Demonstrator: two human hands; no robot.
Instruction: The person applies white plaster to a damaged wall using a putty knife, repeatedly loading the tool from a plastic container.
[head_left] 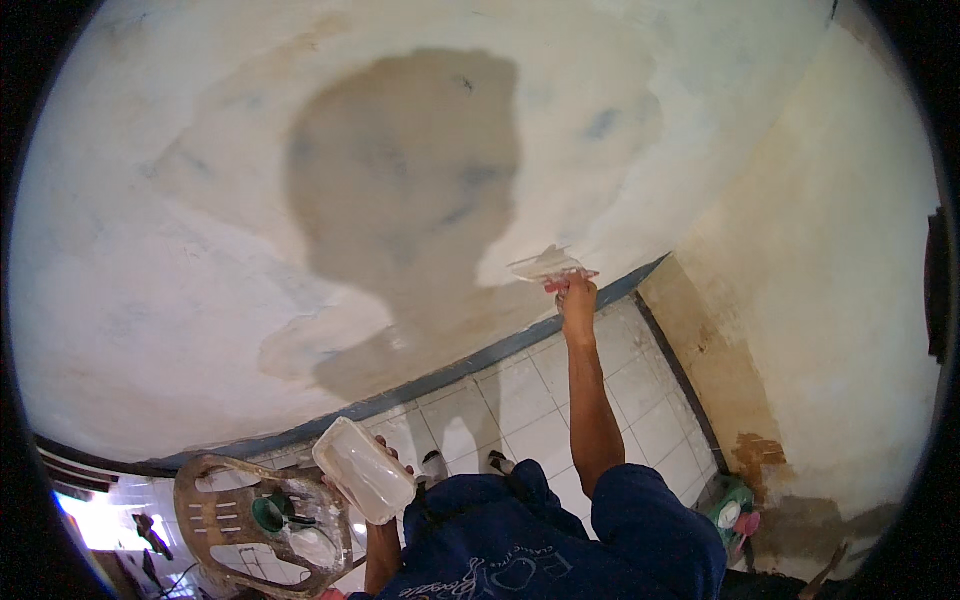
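We've got our right grip wrapped around a reddish-handled spreader; its blade looks to be against the wall, just beyond that grip; our left grip is holding a whitish tub by its sides; left of that grip there's a smeared brown chair with a green cup on it.

A white tiled floor spans the lower middle of the frame, two feet on it. At lower left, a grimy brown chair bears a green bowl and something white, too unclear to name.
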